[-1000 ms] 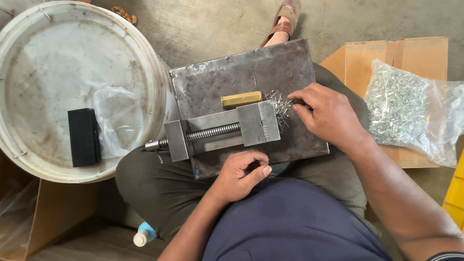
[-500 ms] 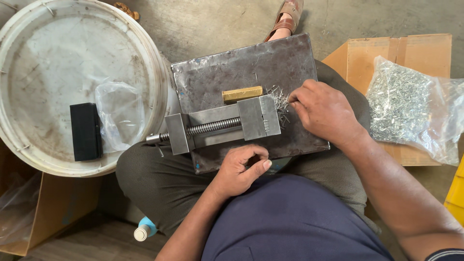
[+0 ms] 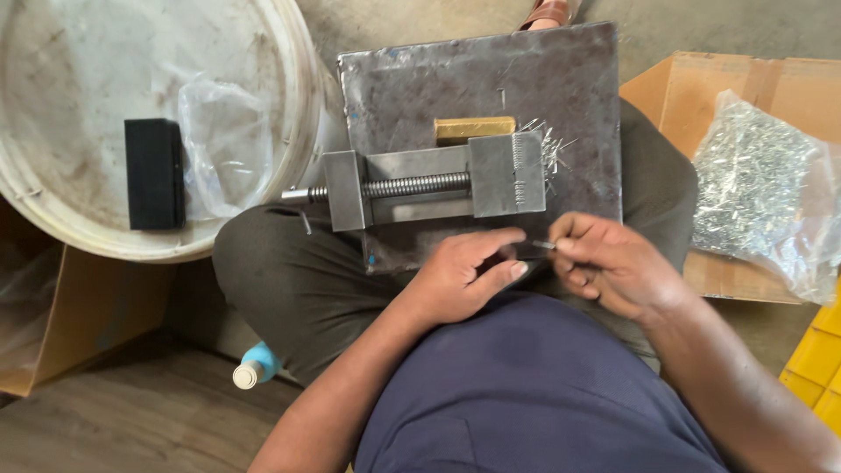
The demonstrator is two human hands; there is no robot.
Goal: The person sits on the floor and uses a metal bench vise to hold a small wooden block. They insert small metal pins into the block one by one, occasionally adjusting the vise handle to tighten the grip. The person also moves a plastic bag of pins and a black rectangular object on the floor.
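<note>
A dark steel plate [image 3: 526, 79] rests on my lap. A small metal vise [image 3: 438, 187] with a threaded screw lies on it, and a brass block [image 3: 474, 130] sits just behind the vise. A loose pile of thin metal pins [image 3: 547, 149] lies at the vise's right end. My right hand [image 3: 613, 267] pinches one small pin at the plate's near edge. My left hand [image 3: 464, 271] meets it there, fingertips touching the pin's other end.
A white round lid [image 3: 53, 219] at left carries a black block [image 3: 155, 173] and a clear plastic bag [image 3: 223, 144]. A cardboard box [image 3: 692, 88] at right holds a bag of pins [image 3: 758, 188]. A yellow crate [image 3: 815, 350] and a small bottle [image 3: 254, 366] lie nearby.
My right hand left the pin pile and came back to the plate's near edge with a pin. My left hand rose to meet it.
</note>
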